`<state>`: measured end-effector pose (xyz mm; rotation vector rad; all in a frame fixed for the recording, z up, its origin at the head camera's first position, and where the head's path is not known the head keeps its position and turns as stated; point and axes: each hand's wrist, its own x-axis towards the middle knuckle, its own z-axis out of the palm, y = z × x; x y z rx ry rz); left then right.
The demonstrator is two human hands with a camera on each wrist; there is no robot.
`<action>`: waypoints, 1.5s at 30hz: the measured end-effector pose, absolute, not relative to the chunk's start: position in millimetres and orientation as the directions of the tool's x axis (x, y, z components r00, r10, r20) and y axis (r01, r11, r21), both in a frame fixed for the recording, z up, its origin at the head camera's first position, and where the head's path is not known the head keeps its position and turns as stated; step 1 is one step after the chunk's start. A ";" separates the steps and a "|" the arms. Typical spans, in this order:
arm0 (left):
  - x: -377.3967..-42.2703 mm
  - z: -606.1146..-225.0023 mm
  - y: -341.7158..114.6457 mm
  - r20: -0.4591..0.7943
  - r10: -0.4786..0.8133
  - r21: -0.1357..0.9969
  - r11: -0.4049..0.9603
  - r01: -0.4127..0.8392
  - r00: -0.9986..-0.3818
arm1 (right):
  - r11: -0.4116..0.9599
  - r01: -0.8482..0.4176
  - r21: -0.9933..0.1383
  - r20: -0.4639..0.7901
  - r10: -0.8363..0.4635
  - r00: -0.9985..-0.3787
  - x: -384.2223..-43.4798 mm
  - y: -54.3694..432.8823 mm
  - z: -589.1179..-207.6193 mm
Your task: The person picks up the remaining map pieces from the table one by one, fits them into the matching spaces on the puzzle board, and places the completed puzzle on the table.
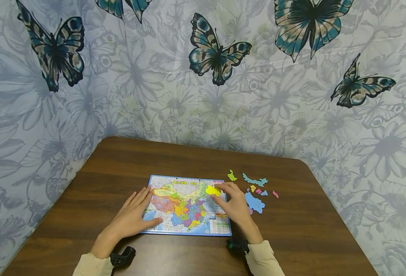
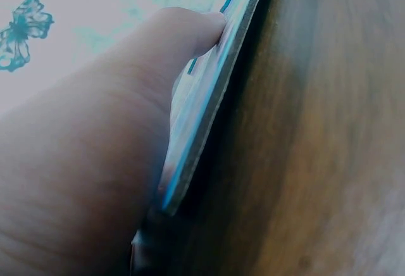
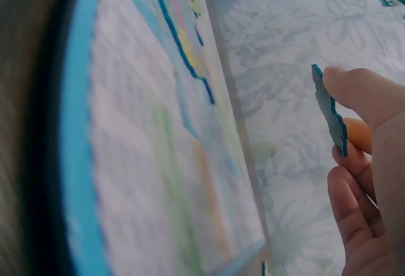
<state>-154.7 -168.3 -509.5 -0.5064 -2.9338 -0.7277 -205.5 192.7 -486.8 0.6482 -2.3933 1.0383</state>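
A map puzzle board [image 1: 203, 233] with a blue rim lies on the table, many coloured regions filled in. My left hand [image 1: 130, 216] rests across its left edge, fingers straight and thumb [image 2: 190, 29] spread along the lower part. Above the board's upper right, my right hand [image 1: 236, 205] pinches a yellow puzzle piece [image 1: 212, 190] between thumb and fingers. The right wrist view shows this piece [image 3: 331, 111] nearly edge-on, tilted and apart from the board surface. The other fingers of that hand are loosely bent below it.
Right of the board lie several loose pieces: a large blue one [image 1: 255, 203], a long light-blue one [image 1: 254, 180], a green one [image 1: 231, 176], and small pink, yellow and blue ones. The brown wooden table [image 1: 310, 230] meets a butterfly-patterned wall [image 1: 137, 111].
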 end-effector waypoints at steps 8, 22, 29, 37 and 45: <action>-156.4 -509.7 -168.7 0.149 0.298 0.437 0.835 0.333 -0.943 | 0.589 -0.580 -0.562 0.537 -0.273 -0.798 -204.0 176.1 -490.5; -155.8 -513.3 -169.1 0.155 0.301 0.434 0.835 0.338 -0.941 | 0.578 -0.576 -0.579 0.496 -0.311 -0.811 -202.5 154.1 -496.5; -154.2 -513.0 -167.9 0.152 0.294 0.430 0.840 0.331 -0.944 | 0.550 -0.566 -0.614 0.467 -0.325 -0.822 -201.1 142.0 -498.1; -154.3 -513.4 -168.1 0.150 0.300 0.434 0.836 0.335 -0.942 | 0.544 -0.535 -0.646 0.425 -0.325 -0.845 -200.4 128.9 -500.0; -154.0 -512.5 -168.2 0.149 0.295 0.433 0.839 0.331 -0.944 | 0.542 -0.545 -0.640 0.432 -0.333 -0.838 -201.0 119.5 -502.0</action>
